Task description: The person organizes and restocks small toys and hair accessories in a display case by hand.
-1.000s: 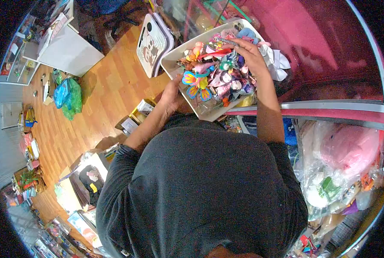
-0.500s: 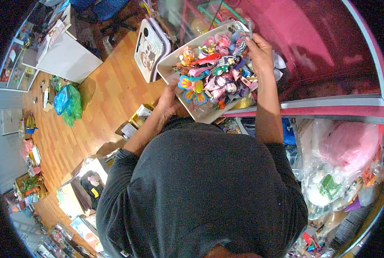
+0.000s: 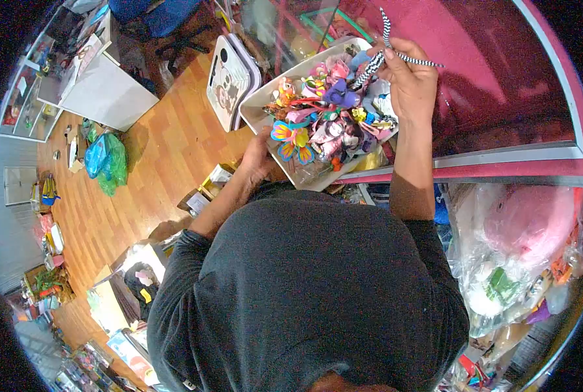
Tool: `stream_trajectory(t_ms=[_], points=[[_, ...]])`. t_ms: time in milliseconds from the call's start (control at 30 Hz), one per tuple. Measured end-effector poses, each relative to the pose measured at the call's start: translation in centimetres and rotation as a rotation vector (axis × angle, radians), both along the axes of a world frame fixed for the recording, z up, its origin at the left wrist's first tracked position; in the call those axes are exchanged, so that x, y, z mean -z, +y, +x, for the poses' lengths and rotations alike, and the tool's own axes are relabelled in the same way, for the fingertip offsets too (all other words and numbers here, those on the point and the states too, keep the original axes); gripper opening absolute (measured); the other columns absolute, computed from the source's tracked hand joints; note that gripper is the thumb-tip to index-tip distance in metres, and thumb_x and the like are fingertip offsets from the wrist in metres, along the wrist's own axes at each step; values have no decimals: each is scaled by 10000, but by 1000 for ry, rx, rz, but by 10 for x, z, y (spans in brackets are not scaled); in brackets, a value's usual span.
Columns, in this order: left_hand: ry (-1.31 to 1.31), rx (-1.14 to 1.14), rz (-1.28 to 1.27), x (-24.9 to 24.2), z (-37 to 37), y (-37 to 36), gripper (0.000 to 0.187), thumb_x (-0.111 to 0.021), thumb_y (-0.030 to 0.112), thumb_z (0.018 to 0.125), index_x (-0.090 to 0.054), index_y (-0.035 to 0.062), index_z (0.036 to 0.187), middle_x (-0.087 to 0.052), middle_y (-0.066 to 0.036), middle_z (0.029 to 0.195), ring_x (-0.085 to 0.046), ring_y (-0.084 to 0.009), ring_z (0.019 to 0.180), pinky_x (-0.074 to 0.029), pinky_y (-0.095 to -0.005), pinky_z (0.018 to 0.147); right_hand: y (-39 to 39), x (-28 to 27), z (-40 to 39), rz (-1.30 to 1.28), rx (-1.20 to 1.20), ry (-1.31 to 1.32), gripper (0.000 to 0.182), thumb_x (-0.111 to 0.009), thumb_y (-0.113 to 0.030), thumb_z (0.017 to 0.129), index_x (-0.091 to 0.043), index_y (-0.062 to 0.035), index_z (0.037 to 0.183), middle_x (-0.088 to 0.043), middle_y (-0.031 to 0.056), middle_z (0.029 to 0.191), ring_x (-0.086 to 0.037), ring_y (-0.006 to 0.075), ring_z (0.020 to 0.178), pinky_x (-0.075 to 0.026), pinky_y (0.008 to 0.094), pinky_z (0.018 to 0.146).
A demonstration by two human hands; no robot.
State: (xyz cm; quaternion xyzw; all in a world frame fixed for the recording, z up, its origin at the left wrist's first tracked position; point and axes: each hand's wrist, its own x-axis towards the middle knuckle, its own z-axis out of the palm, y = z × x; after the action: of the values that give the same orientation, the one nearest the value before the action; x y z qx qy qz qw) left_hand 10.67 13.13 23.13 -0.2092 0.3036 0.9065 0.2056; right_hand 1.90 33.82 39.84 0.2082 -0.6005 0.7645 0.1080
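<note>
A white plastic tray tilts in front of me, heaped with colourful hair accessories: bows, clips and a bright butterfly-shaped piece. My left hand grips the tray at its near left side, the fingers partly hidden beneath it. Above the tray's right end, my right hand is closed on a black-and-white striped hair band. Two thin ends of the band stick out past the fingers, one upward and one to the right. Its thicker part hangs over the heap.
A pink-lined glass display case lies ahead and right. Plastic-wrapped goods fill the lower right. On the left are a white desk, bags on the wooden floor, and a printed board beside the tray.
My right hand has lifted the striped band slightly and moved right, so its ends now splay apart. Accessories in the heap have shifted, with a purple bow now showing. My left hand stays on the tray.
</note>
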Motion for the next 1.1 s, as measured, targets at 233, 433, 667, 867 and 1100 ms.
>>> stream_trajectory(t_ms=[233,433,667,867,1100], points=[[-11,-11,-15,2,2,2,369,-352,321,838,-441,64,1088,-510,-130,1066,-496,-264,976,-401,-429,842,3,50,15,909,-67,232,191,-581,-1,684,-575,10,874,-588,105,850,-572,193,769,-452,275,688],[-18,37,51,10,-2,2,385,-350,354,844,-451,68,1082,-520,-128,1046,-507,-272,949,-400,-441,837,23,46,35,881,-19,216,309,-625,-14,617,-580,-32,922,-565,103,933,-510,236,954,-378,315,848],[1,60,-23,14,-2,0,417,-321,386,855,-439,68,1099,-495,-132,1094,-478,-288,1001,-394,-467,839,64,62,9,948,936,-100,501,-592,-218,736,-415,-9,1155,-521,214,1028,-492,283,994,-355,331,878],[5,35,-48,17,-3,2,427,-287,375,866,-431,49,1103,-488,-131,1114,-483,-286,1004,-375,-465,867,48,116,-4,1066,631,-239,665,-573,-390,732,-319,-22,1224,-434,247,1143,-434,388,1049,-341,409,887],[41,27,-109,-13,3,9,462,-291,396,868,-408,42,1139,-485,-139,1122,-464,-284,1033,-342,-453,904,41,118,1,983,473,-113,645,-570,-342,750,-290,-43,1248,-429,238,1152,-432,376,1052,-342,395,886]])
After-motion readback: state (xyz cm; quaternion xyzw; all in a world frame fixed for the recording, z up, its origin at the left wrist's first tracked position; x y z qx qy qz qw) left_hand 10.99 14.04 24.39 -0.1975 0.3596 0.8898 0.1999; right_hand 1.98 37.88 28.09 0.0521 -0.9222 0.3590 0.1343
